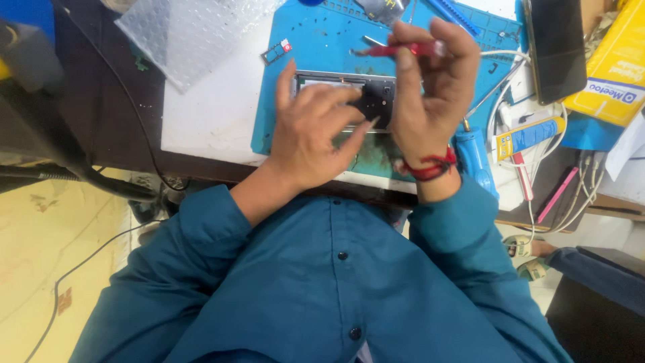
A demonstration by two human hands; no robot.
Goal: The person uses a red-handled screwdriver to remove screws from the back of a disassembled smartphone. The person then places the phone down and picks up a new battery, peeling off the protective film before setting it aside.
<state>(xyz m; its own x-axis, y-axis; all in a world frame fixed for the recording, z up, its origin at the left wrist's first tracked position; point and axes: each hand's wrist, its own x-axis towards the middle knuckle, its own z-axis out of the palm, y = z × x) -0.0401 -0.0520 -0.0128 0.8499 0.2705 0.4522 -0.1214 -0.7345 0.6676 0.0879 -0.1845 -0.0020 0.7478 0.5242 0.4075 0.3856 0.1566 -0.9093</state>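
On the blue work mat [295,40], at the near edge of a cluttered bench: one opened phone [366,94], back cover off, dark inner board exposed, lying flat and mostly covered by the hands. Left hand [312,131]: laid palm-down over the phone, fingers spread and pressing on it, apparently to keep it from sliding on the mat. Right hand [430,87]: raised just beyond the phone's right end, fingers curled and pinching a thin red-handled tool [403,49] held crosswise above the device; whether its tip meets the board cannot be told, since the fingers hide it. A red thread band [430,167] circles the right wrist. Beside the phone, toward the far left of the mat: a small card tray [275,51], set apart from the phone. Further left, partly off the mat: a sheet of bubble wrap [195,33]. To the right of the mat: a second phone [556,47], screen dark, lying flat; a yellow box [615,70]; a small yellow-and-blue tube [531,134]; a tangle of white cables [537,202]; a blue-handled driver [474,158] at the bench edge, close to the right wrist. Foreground: the person's teal shirt [322,282], sleeves reaching to the forearms.
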